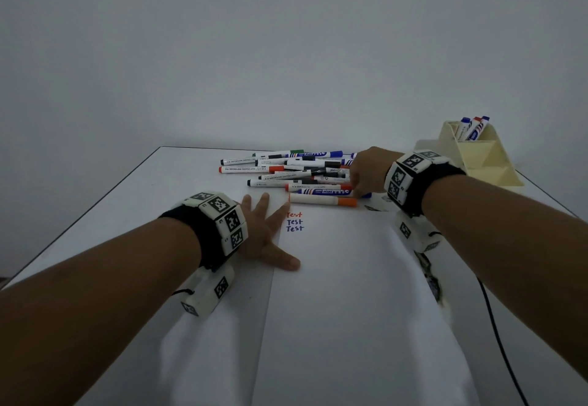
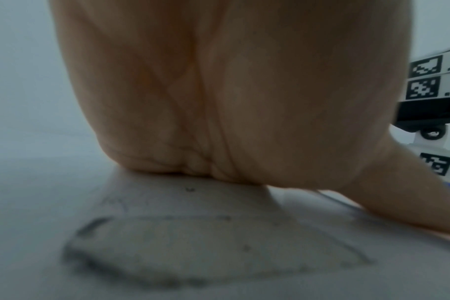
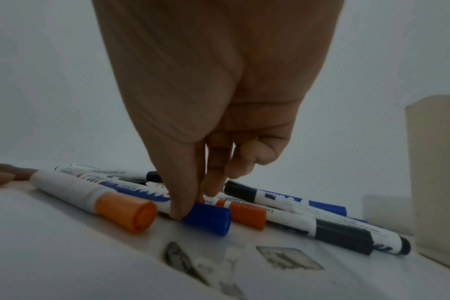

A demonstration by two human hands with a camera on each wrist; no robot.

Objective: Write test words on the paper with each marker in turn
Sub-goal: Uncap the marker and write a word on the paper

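Note:
A white paper (image 1: 334,278) lies on the table with "Test" (image 1: 294,221) written three times, once in red and twice in blue. My left hand (image 1: 267,234) lies flat with fingers spread on the paper's left edge; its palm (image 2: 219,101) presses down. My right hand (image 1: 358,194) reaches to the near edge of the marker pile. Its thumb and forefinger (image 3: 183,192) pinch a blue-capped marker (image 3: 206,218) that lies on the table, just by the cap. An orange-capped marker (image 3: 90,196) lies right beside it, nearer to me.
A pile of several whiteboard markers (image 1: 292,167) lies beyond the paper. At the back right stands a cream holder (image 1: 477,154) holding three markers. A black cable (image 1: 496,326) runs along the table's right side. The white table (image 1: 127,214) ends at a dark left edge.

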